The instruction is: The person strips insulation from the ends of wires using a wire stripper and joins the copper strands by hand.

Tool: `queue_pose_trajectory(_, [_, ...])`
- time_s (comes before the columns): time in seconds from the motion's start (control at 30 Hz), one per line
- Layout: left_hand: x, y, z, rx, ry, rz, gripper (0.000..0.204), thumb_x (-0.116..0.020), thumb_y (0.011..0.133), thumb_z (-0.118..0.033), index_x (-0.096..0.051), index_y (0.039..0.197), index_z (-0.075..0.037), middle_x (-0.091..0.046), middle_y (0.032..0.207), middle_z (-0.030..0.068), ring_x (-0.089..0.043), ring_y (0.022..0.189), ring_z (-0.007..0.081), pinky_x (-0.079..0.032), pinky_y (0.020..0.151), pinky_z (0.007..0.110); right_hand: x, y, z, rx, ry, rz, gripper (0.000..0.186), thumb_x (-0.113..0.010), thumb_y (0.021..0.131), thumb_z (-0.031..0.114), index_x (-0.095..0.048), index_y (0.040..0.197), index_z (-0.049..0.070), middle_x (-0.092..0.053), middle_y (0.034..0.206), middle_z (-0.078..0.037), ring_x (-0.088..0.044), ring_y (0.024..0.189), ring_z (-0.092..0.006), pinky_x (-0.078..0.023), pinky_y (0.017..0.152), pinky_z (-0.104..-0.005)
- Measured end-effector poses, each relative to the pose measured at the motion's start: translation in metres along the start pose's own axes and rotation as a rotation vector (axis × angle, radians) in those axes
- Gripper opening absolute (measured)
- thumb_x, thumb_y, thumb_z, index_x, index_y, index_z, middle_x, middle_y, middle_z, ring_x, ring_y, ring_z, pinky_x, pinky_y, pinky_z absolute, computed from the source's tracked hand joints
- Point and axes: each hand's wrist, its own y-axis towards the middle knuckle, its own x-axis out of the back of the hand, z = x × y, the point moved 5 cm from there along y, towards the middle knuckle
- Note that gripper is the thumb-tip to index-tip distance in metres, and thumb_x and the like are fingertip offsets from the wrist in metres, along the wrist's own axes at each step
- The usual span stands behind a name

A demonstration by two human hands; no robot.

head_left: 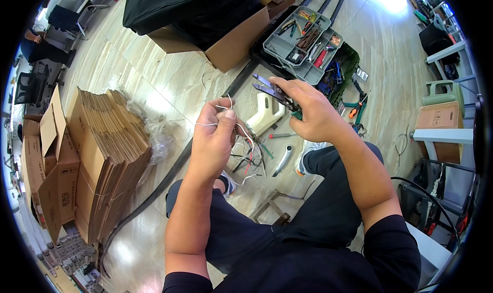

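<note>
My left hand (pixel 215 134) pinches thin white wires (pixel 208 124) between thumb and fingers, and their ends stick out past the fingertips. My right hand (pixel 313 110) is wrapped round the green handles of wire strippers (pixel 272 90). Their dark jaws stand apart, pointing left, a short way from the wires and not touching them. Below my hands, a tangle of white, red and black wires (pixel 251 152) hangs or lies by a cream plastic housing (pixel 266 114) with a handle-like opening; I cannot tell which wires join it. A utility knife (pixel 283 160) lies on the floor between my feet.
An open toolbox (pixel 303 41) with grey trays of tools stands ahead, beside a cardboard box (pixel 236 41) bearing a black bag (pixel 174 5). Orange-handled pliers (pixel 354 109) lie to the right. Flattened cartons (pixel 110 159) stand at left, near a black strip (pixel 172 175). A person (pixel 43 46) is far left.
</note>
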Motion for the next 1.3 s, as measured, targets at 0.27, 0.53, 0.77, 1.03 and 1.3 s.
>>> queue_pose_trajectory(0.27, [0.003,0.002,0.001,-0.037,0.013,-0.014,0.02,-0.059,0.095,-0.021,-0.057,0.1,-0.001,-0.061,0.068,0.0081,-0.034,0.045,0.0006,-0.023,0.042,0.017,-0.005,-0.002,0.001,-0.026,-0.033,0.105,0.077,-0.056,0.062,-0.004,-0.045,0.137,0.006,-0.055,0.112,-0.019,-0.053,0.106,-0.0379,-0.042,0.095,-0.0408])
queue_pose_trajectory(0.53, [0.001,0.001,0.0,-0.038,0.142,0.054,0.021,-0.064,0.092,-0.019,-0.066,0.095,0.001,-0.06,0.073,0.0006,-0.046,0.059,0.0039,-0.033,0.052,0.02,-0.01,-0.002,0.004,0.082,-0.017,0.12,0.077,-0.06,0.065,-0.001,-0.046,0.139,0.014,-0.056,0.1,-0.014,-0.054,0.099,-0.0336,-0.044,0.087,-0.041])
queue_pose_trajectory(0.77, [0.001,0.001,0.005,-0.002,0.234,0.119,0.021,-0.064,0.091,-0.017,-0.067,0.096,0.003,-0.06,0.074,-0.0022,-0.047,0.066,0.0034,-0.037,0.059,0.022,-0.013,-0.006,0.005,0.12,-0.008,0.126,0.078,-0.06,0.065,-0.002,-0.046,0.14,0.015,-0.057,0.105,-0.013,-0.054,0.101,-0.0332,-0.044,0.089,-0.0408])
queue_pose_trajectory(1.03, [0.0,0.003,0.006,0.071,0.259,0.095,0.025,-0.059,0.093,-0.018,-0.062,0.105,0.004,-0.056,0.078,-0.0014,-0.045,0.069,0.0041,-0.035,0.061,0.022,-0.007,-0.004,-0.003,0.021,-0.018,0.044,0.076,-0.059,0.066,-0.002,-0.044,0.139,0.009,-0.057,0.106,-0.015,-0.055,0.101,-0.0332,-0.045,0.091,-0.04])
queue_pose_trajectory(1.3, [-0.002,0.007,0.01,0.115,-0.147,0.108,0.037,-0.054,0.093,-0.013,-0.046,0.124,0.006,-0.041,0.07,-0.0046,-0.035,0.056,0.0042,-0.028,0.05,0.02,-0.014,-0.002,-0.01,-0.256,0.611,-0.066,0.053,-0.061,0.081,0.003,-0.045,0.132,0.001,-0.058,0.095,-0.005,-0.057,0.087,-0.0146,-0.047,0.082,-0.0273])
